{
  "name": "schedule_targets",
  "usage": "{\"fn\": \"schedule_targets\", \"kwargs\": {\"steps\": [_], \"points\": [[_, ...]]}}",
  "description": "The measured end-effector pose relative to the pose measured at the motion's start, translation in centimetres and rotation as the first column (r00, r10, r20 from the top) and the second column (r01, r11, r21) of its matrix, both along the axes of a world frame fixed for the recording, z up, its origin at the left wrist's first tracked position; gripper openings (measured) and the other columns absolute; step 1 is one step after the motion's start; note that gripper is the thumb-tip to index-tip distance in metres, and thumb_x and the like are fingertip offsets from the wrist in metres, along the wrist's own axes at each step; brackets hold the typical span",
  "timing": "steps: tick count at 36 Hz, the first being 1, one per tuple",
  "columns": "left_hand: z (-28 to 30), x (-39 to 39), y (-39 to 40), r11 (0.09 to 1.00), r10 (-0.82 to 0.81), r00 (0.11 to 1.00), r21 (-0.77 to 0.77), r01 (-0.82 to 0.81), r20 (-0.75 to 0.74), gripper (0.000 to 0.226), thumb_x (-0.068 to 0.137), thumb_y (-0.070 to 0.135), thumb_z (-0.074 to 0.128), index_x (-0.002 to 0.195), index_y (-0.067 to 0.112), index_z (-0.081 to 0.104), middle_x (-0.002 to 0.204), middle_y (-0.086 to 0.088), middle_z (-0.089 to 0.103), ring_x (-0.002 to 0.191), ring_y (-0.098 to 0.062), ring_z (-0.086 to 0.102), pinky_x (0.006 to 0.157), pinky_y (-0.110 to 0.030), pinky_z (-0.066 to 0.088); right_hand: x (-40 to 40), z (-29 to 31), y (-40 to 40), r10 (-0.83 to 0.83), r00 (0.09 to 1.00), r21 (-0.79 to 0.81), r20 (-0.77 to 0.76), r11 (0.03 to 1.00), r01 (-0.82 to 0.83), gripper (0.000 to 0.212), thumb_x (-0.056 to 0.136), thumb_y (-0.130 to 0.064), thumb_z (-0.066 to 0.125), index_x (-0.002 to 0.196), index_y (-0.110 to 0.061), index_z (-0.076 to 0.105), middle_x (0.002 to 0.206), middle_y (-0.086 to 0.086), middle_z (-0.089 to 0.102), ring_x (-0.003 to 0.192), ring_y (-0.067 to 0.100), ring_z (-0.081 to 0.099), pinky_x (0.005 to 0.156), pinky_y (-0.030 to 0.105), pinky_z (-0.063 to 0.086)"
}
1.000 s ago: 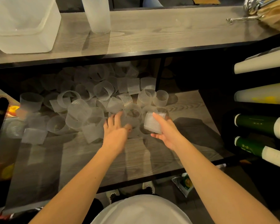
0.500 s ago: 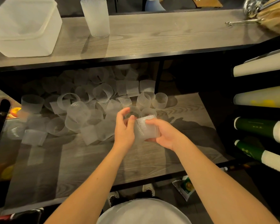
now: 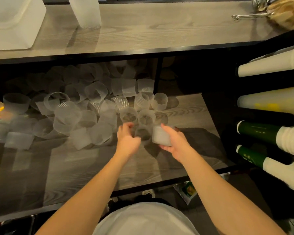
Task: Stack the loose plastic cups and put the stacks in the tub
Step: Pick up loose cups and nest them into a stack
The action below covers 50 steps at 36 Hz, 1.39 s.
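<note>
Several loose frosted ribbed plastic cups (image 3: 92,106) lie heaped on the lower wooden shelf (image 3: 85,167). My right hand (image 3: 175,145) grips a short nested stack of cups (image 3: 160,135) just above the shelf. My left hand (image 3: 127,139) hovers at the pile's near edge, blurred, its fingers curled apart beside an upright cup (image 3: 142,133) and holding nothing. The white translucent tub (image 3: 15,26) stands at the far left of the upper shelf. A tall stack of cups (image 3: 85,12) stands to its right.
The upper shelf's dark front edge (image 3: 126,54) overhangs the back of the pile. Sleeves of paper cups (image 3: 271,102) jut out from a rack at the right. Metal tongs (image 3: 251,14) lie at the upper shelf's far right. A dark post (image 3: 158,75) stands behind the cups.
My left hand has left the stack in my right hand and moved left and forward to the pile. My right hand has drawn slightly right with the stack.
</note>
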<state>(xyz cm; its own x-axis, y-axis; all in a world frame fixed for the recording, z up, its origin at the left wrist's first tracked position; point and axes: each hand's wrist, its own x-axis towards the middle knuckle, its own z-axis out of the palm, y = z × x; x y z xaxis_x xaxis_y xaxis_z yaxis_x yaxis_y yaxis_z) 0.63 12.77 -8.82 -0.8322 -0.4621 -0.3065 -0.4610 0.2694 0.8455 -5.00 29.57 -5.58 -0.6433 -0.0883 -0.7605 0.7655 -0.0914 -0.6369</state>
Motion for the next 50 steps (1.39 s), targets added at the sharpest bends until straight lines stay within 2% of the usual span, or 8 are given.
{"fn": "schedule_targets", "kwargs": {"steps": [3,8,13,17,22,36,45,50], "points": [[-1.8,0.6,0.5,0.81,-0.37,0.86,-0.331,0.483,0.35,0.064,0.075,0.033,0.067,0.135,0.029,0.044,0.145,-0.006,0.018,0.133,-0.03,0.022,0.11,-0.041,0.033,-0.6,-0.3,0.4,-0.013,1.0,0.004,0.002,1.0,0.013,0.046,0.09,-0.03,0.078,0.124,-0.008,0.056,0.109,0.011,0.065,0.097,0.025,0.066,0.091,0.044,0.058],[-3.7,0.6,0.8,0.712,-0.374,0.837,-0.455,0.535,0.398,0.03,0.091,0.036,0.06,0.117,0.022,0.064,0.148,-0.008,0.032,0.129,-0.034,0.032,0.108,-0.036,0.033,-0.9,-1.0,0.1,0.05,0.998,-0.048,-0.027,0.997,-0.052,0.043,0.092,-0.026,0.075,0.128,-0.007,0.062,0.126,0.015,0.068,0.111,0.027,0.068,0.09,0.042,0.059],[-2.5,1.6,0.3,0.989,0.13,0.991,0.072,-0.131,0.028,0.025,0.09,0.03,0.066,0.11,0.022,0.054,0.115,-0.005,0.059,0.097,-0.02,0.06,0.083,-0.027,0.047,-1.1,-1.1,0.2,0.033,0.998,-0.08,-0.051,0.996,-0.037,0.038,0.094,-0.025,0.073,0.127,-0.01,0.061,0.124,0.013,0.068,0.113,0.028,0.067,0.101,0.048,0.055],[-0.4,2.7,0.0,0.659,0.253,0.967,0.738,-0.144,-0.037,0.062,0.095,0.016,0.059,0.145,0.037,0.029,0.128,-0.007,0.056,0.115,-0.026,0.06,0.098,-0.046,0.051,-0.8,-0.9,-0.4,0.14,0.99,-0.193,-0.035,0.971,-0.144,0.026,0.098,-0.025,0.067,0.121,-0.015,0.067,0.131,0.015,0.068,0.119,0.03,0.066,0.106,0.049,0.051],[0.9,4.0,-1.4,0.741,-0.04,0.993,0.663,0.106,-0.114,0.065,0.091,0.022,0.066,0.143,0.039,0.032,0.12,0.005,0.067,0.115,-0.014,0.062,0.098,-0.036,0.05,-0.2,-0.4,-1.9,0.32,0.944,-0.186,-0.083,0.925,-0.33,0.036,0.099,-0.026,0.063,0.132,-0.01,0.065,0.131,0.016,0.07,0.115,0.028,0.068,0.101,0.045,0.051],[2.3,7.4,-6.2,0.789,0.057,0.995,0.614,0.005,-0.082,0.064,0.083,0.04,0.07,0.139,0.026,0.043,0.132,0.003,0.06,0.118,-0.012,0.061,0.096,-0.039,0.053,1.6,1.5,-6.2,0.411,0.903,-0.285,-0.123,0.857,-0.429,0.041,0.101,-0.032,0.056,0.136,-0.012,0.063,0.134,0.015,0.069,0.126,0.033,0.063,0.102,0.048,0.051],[3.8,7.2,-7.6,0.986,-0.12,0.989,-0.122,0.11,-0.084,0.062,0.09,0.06,0.039,0.145,0.029,0.04,0.125,0.0,0.047,0.122,-0.016,0.037,0.109,-0.036,0.032,2.8,2.0,-8.7,0.369,0.917,-0.175,-0.154,0.903,-0.393,0.043,0.099,-0.039,0.062,0.132,-0.011,0.061,0.122,0.014,0.071,0.103,0.027,0.071,0.083,0.044,0.059],[2.2,5.4,-10.8,0.785,0.142,0.967,-0.619,0.02,0.212,0.09,0.079,0.074,0.053,0.151,0.027,0.026,0.15,-0.012,0.032,0.133,-0.033,0.029,0.109,-0.043,0.028,3.0,1.4,-8.9,0.233,0.966,-0.099,-0.115,0.965,-0.244,0.052,0.095,-0.041,0.07,0.134,-0.011,0.053,0.125,0.014,0.066,0.112,0.03,0.067,0.093,0.048,0.057]]}}
